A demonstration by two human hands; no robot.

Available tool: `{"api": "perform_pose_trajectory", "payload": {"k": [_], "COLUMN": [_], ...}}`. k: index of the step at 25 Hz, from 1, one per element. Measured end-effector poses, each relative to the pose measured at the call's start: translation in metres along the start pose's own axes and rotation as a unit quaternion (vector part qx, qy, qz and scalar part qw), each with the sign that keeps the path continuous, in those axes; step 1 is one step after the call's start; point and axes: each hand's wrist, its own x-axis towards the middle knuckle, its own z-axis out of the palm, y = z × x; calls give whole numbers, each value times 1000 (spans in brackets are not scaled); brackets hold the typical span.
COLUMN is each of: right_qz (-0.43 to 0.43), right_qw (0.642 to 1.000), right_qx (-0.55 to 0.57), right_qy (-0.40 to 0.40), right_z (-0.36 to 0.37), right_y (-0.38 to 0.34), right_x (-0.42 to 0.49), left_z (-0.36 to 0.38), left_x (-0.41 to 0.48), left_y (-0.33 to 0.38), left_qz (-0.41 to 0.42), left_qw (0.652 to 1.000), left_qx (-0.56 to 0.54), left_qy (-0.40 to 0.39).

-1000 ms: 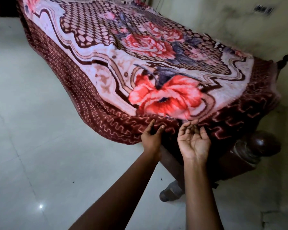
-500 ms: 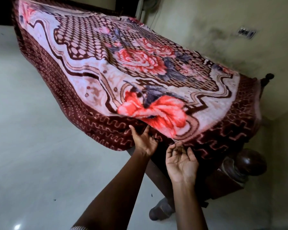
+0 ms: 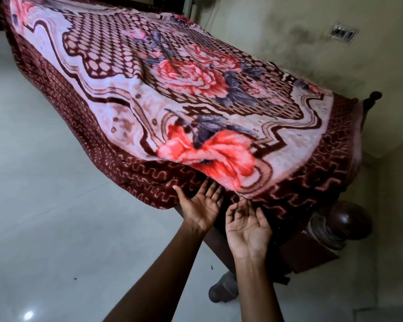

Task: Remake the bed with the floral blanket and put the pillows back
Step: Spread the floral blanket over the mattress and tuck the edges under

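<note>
Head view. The floral blanket (image 3: 184, 89) is lying spread across the whole bed top, pink field with red roses and a brown lattice facing up. Its maroon zigzag border is hanging over the near side and the foot end. The cloth is rippling a little along the near edge and is sitting raised at the near corner, above the hands.

The left hand (image 3: 199, 209) is reaching in palm up, fingers (image 3: 207, 192) straight and spread, thumb out to the side. The fingertips are going in under the border just below the big red flower. It is gripping nothing; the cloth is only resting over the fingertips.

The right hand (image 3: 248, 228) is sitting just beside it, also palm up, fingers (image 3: 240, 206) loosely curved and apart. The tips are meeting the hanging maroon hem. It is not closing on anything.

The dark wooden corner post (image 3: 344, 219) is showing under the blanket to the right of the hands. A second post knob (image 3: 375, 96) is poking up past the far corner. The pale tiled floor (image 3: 56, 205) is filling the left side. The stained wall (image 3: 289, 31) is running behind the bed, carrying a switch plate (image 3: 343, 33).
</note>
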Motion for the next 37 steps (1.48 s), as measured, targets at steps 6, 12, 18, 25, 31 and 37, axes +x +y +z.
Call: {"api": "perform_pose_trajectory", "payload": {"k": [6, 12, 18, 25, 31, 37], "right_qz": [-1, -80, -93, -130, -90, 14], "right_qw": [999, 978, 989, 987, 986, 939], "right_qx": [-13, -114, -31, 82, -62, -300], "right_qy": [29, 158, 116, 46, 125, 170], "right_z": [2, -27, -40, -11, -12, -2], "right_y": [5, 23, 24, 21, 49, 105], "right_x": [-1, -27, -27, 37, 24, -12], "left_z": [23, 18, 14, 3, -8, -51], "left_x": [31, -12, -12, -14, -37, -93], "left_y": [4, 18, 23, 26, 50, 121], "left_qz": [0, -9, -18, -21, -17, 44], "left_qw": [1000, 990, 993, 992, 935, 917], "left_qx": [23, 137, 115, 124, 343, 359], "left_qy": [18, 39, 26, -31, 86, 170]}}
